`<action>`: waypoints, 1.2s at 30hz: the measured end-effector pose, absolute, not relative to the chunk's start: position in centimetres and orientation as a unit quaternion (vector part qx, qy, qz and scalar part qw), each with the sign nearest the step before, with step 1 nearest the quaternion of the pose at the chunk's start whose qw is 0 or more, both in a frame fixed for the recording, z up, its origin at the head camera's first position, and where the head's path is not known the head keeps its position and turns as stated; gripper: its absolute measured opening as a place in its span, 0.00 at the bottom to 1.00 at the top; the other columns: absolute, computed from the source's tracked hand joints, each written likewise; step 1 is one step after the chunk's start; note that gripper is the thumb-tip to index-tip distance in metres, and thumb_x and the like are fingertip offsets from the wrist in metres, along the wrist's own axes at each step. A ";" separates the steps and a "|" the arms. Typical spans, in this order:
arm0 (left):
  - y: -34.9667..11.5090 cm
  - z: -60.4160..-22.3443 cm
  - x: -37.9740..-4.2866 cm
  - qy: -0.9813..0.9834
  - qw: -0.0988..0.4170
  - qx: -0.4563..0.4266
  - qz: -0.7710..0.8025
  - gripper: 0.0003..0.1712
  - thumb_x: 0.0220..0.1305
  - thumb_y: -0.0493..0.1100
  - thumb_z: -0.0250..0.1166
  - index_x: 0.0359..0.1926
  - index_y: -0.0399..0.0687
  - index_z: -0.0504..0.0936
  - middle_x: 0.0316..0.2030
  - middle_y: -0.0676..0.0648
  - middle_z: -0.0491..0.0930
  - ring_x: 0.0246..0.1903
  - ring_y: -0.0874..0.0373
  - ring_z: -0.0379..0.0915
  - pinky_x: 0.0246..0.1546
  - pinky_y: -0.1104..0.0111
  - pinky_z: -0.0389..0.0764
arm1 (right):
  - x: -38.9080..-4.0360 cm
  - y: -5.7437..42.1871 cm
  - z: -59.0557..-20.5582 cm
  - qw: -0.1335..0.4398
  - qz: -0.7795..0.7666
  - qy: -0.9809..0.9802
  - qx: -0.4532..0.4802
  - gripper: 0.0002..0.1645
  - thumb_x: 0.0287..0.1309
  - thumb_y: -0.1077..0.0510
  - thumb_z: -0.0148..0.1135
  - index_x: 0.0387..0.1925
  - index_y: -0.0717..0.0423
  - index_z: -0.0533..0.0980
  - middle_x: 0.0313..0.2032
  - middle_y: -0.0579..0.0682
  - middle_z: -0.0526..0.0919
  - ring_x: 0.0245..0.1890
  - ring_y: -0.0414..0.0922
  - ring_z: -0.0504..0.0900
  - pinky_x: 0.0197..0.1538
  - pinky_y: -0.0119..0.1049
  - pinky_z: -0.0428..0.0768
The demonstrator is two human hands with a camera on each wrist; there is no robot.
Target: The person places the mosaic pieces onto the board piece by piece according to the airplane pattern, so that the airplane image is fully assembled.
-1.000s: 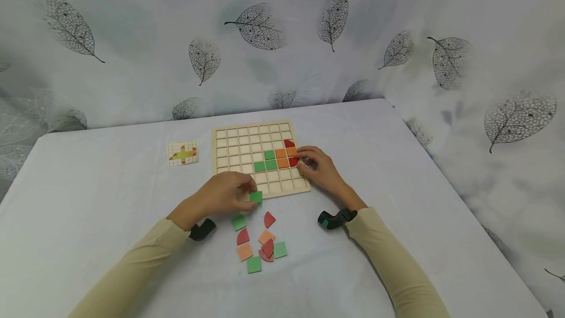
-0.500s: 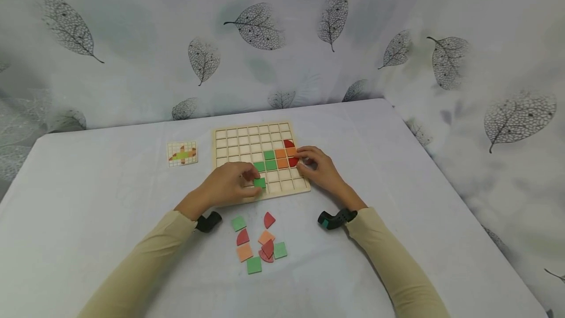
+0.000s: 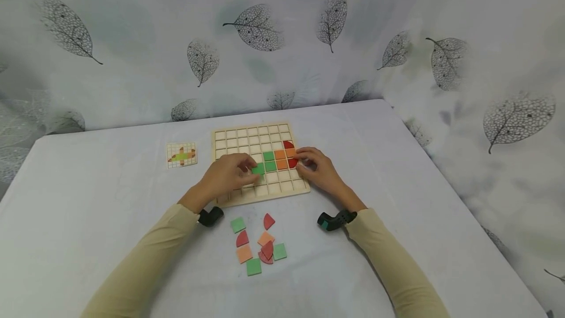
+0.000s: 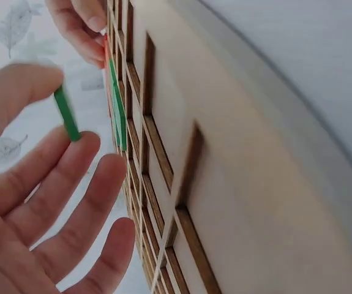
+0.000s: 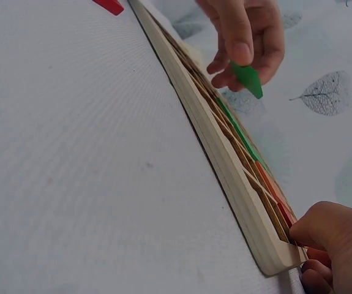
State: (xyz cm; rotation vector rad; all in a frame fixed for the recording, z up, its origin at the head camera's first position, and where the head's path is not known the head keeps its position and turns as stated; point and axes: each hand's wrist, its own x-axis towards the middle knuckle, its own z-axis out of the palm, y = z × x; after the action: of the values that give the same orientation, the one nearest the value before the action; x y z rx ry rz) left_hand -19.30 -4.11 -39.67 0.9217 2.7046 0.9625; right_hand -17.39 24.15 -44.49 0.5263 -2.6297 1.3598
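Note:
My left hand (image 3: 222,175) pinches a green square tile (image 4: 67,113) between thumb and fingertips, above the wooden grid board (image 3: 287,188). Both wrist views show the tile held tilted and clear of the grid. On the board's right half, green squares (image 3: 270,166), orange squares (image 3: 281,164) and red quarter-circle tiles (image 3: 288,145) sit in the cells. My right hand (image 3: 321,168) grips the board's right edge, its thumb beside a red tile in the right wrist view and its other fingers at the outer side.
Loose tiles lie in front of the board: green squares (image 3: 253,267), orange squares (image 3: 244,254) and red quarter circles (image 3: 268,221), some overlapping. Left of the board is a small pattern card (image 3: 181,155). A leaf-print cloth (image 3: 256,77) hangs behind the white table.
My left hand has carried the green tile from the board's front edge farther over the grid, away from me. My right hand stays at the right edge.

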 end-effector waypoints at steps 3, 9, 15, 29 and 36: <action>-4.2 -39.8 -19.7 0.896 0.061 0.273 0.343 0.17 0.59 0.51 0.70 0.44 0.45 0.83 0.36 0.49 0.84 0.39 0.55 0.80 0.40 0.59 0.78 | -17.4 24.1 -44.5 0.066 0.452 -0.872 0.174 0.17 0.59 0.66 0.64 0.51 0.64 0.79 0.57 0.59 0.76 0.45 0.51 0.76 0.50 0.43 0.75; -4.3 -39.7 -20.5 0.898 0.072 0.247 0.357 0.19 0.60 0.52 0.69 0.46 0.45 0.82 0.40 0.47 0.84 0.41 0.54 0.80 0.42 0.57 0.78 | -17.5 24.2 -44.7 0.067 0.447 -0.876 0.170 0.17 0.60 0.65 0.64 0.51 0.64 0.79 0.57 0.58 0.76 0.45 0.51 0.76 0.50 0.42 0.75; -4.2 -39.7 -21.4 0.901 0.076 0.250 0.345 0.18 0.60 0.51 0.69 0.46 0.45 0.82 0.40 0.45 0.84 0.41 0.52 0.80 0.41 0.57 0.78 | -17.4 24.2 -44.6 0.062 0.451 -0.874 0.168 0.17 0.60 0.65 0.64 0.51 0.64 0.79 0.57 0.58 0.76 0.45 0.51 0.76 0.51 0.43 0.75; -3.6 -40.2 -22.7 0.914 0.079 0.251 0.310 0.16 0.60 0.49 0.70 0.45 0.44 0.83 0.37 0.47 0.83 0.39 0.54 0.79 0.40 0.59 0.78 | -17.5 24.3 -44.8 0.065 0.447 -0.875 0.173 0.16 0.60 0.65 0.64 0.51 0.63 0.80 0.57 0.57 0.76 0.45 0.50 0.77 0.50 0.41 0.76; -3.1 -40.0 -23.1 0.919 0.090 0.250 0.293 0.17 0.61 0.50 0.69 0.45 0.44 0.83 0.39 0.47 0.82 0.39 0.54 0.78 0.40 0.59 0.77 | -17.6 24.3 -44.9 0.064 0.447 -0.876 0.171 0.17 0.60 0.65 0.64 0.51 0.63 0.79 0.57 0.57 0.76 0.45 0.49 0.77 0.51 0.40 0.75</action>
State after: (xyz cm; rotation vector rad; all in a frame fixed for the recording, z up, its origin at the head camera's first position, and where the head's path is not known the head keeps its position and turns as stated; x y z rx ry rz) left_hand -23.10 -3.14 -39.96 0.7439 2.7309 0.8697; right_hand -17.63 24.28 -44.88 0.5169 -2.6442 1.3483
